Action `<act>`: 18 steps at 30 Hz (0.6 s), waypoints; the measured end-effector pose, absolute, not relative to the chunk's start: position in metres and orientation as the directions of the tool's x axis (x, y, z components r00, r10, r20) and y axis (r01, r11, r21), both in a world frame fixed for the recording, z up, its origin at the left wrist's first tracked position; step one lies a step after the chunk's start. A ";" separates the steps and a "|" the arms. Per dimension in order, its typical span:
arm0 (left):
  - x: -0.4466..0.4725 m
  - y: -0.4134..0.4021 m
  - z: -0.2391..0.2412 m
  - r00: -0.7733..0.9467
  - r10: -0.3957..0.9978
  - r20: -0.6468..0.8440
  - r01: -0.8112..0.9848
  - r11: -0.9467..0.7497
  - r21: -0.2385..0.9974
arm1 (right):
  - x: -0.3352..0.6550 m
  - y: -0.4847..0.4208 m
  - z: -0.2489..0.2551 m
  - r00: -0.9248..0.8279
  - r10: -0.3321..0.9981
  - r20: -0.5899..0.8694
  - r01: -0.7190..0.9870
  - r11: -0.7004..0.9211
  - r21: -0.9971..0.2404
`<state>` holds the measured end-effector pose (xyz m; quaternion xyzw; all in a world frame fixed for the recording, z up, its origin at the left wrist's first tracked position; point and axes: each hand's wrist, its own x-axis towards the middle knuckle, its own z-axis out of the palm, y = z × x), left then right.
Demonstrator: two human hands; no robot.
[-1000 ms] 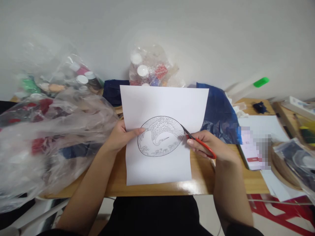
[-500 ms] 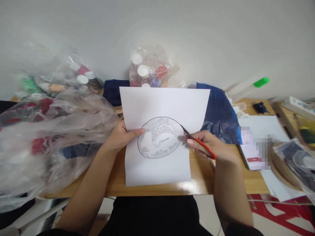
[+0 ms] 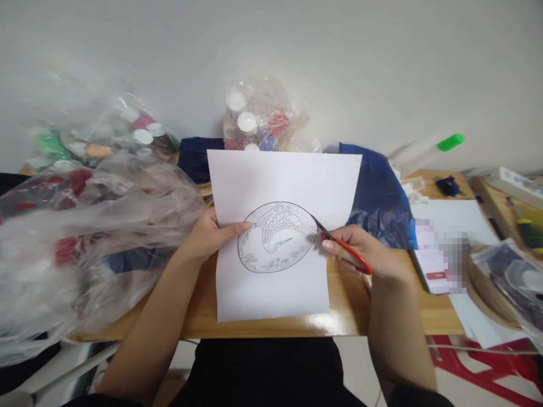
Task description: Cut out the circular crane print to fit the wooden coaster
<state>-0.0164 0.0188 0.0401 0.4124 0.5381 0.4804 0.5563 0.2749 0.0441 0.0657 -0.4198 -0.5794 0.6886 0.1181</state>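
A white sheet of paper (image 3: 271, 297), printed with a line drawing of a crane inside an oval, is held up over the table. My left hand (image 3: 212, 233) pinches its left side, thumb on the front near the oval's edge and fingers hidden behind. In my right hand (image 3: 358, 249) is a pair of scissors (image 3: 354, 256) with red handles and dark blades. The blades meet the paper at the oval's upper right outline, and the sheet's right side is cut below them.
Clear plastic bags (image 3: 127, 209) with coloured items spread across the left. Behind the paper stands a bag of white-capped jars (image 3: 248, 121). Right of it are a dark blue bag (image 3: 373, 192), a phone (image 3: 430, 260), a round wooden hoop (image 3: 483, 288) and the wooden table's (image 3: 436, 316) edge.
Hardly anything differs. The paper and scissors have shifted by a tiny amount; both hands keep their hold.
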 end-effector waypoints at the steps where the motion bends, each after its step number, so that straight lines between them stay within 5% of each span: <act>1: -0.016 0.019 0.040 -0.042 0.978 -0.206 -0.093 0.202 0.975 | 0.275 0.044 0.066 -0.623 0.646 -0.441 0.321 -0.303 -0.897; 18: -0.015 0.018 0.042 -0.061 0.973 -0.224 -0.125 0.216 0.968 | 0.275 0.045 0.065 -0.622 0.652 -0.434 0.325 -0.290 -0.900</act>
